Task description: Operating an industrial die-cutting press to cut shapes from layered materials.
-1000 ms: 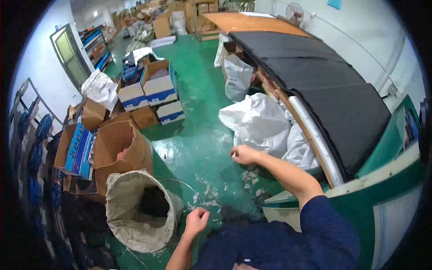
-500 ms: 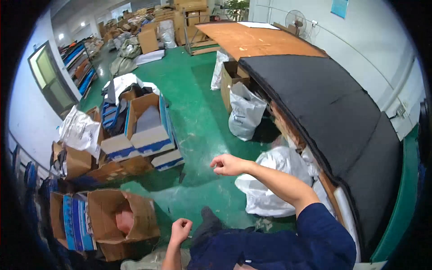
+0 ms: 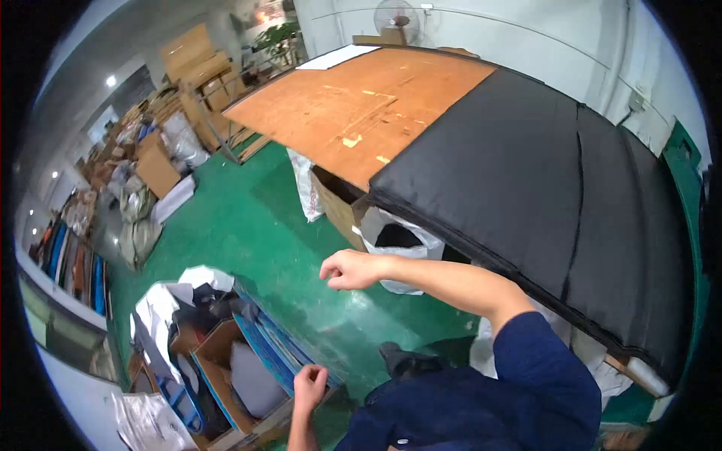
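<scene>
My right hand (image 3: pixel 350 269) reaches out over the green floor, just left of a white sack (image 3: pixel 406 286) with something dark in its mouth. Its fingers are loosely bent, thumb and forefinger apart, with nothing between them. Lower down, my left hand (image 3: pixel 309 388) is curled closed beside the blue-edged side of a cardboard box (image 3: pixel 282 349); no object shows in it. A grey sheet (image 3: pixel 254 379) stands inside that box. To my right stretches a large table with a black padded cover (image 3: pixel 489 180) over its near part and bare brown board (image 3: pixel 353 105) beyond.
An open carton (image 3: pixel 338 207) and another white bag (image 3: pixel 304 184) stand against the table's left side. White plastic (image 3: pixel 150 421) lies at lower left. Piled cartons and sacks (image 3: pixel 158 165) fill the far left. A fan (image 3: pixel 396 21) stands by the back wall.
My view has swung right and forward along the table. The boxes have shifted toward the lower left, and the near carton has left the view. Both hands keep much the same pose.
</scene>
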A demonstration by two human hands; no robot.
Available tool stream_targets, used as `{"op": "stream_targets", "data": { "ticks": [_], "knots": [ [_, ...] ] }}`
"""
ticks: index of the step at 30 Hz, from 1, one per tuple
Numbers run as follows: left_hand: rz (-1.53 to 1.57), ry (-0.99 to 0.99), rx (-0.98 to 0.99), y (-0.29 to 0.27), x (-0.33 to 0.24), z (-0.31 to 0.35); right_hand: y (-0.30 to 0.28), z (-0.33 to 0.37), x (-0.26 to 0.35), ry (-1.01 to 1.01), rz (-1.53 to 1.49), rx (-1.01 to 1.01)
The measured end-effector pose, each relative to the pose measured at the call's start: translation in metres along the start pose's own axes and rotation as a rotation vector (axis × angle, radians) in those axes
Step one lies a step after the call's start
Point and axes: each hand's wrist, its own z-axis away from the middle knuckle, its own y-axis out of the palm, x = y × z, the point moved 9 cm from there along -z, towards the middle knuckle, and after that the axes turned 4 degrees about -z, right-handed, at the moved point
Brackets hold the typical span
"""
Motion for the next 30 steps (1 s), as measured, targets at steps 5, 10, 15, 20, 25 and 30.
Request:
{"op": "stream_targets", "data": {
  "ticks": [5,10,15,20,25,30],
  "knots": [
    [-0.055,-0.092,-0.094,-0.075,0.012,-0.123,-0.067,-0.159,-0.012,-0.030,0.099,0.045],
    [-0.092,-0.249,-0.169,-0.166,0.082,-0.266,-0.128,-0.312,-0.047,-0.064,0.107,0.006],
    [-0.131,-0.164,-0.240,-0.258,0.133,-0.455,-0.221,-0.461,-0.117,0.050,0.018,-0.113],
    [-0.214,0.017,-0.151,-0.327,0.054,-0.685,-0.354,-0.522,-0.192,0.255,-0.409,-0.537],
    [-0.172,0.173,-0.080,-0.373,-0.024,-0.874,-0.458,-0.525,-0.284,0.411,-0.298,-0.904],
    [-0.213,0.168,-0.080,-0.412,0.005,-1.033,-0.550,-0.592,-0.373,0.364,-0.381,-1.217]
  ]
}}
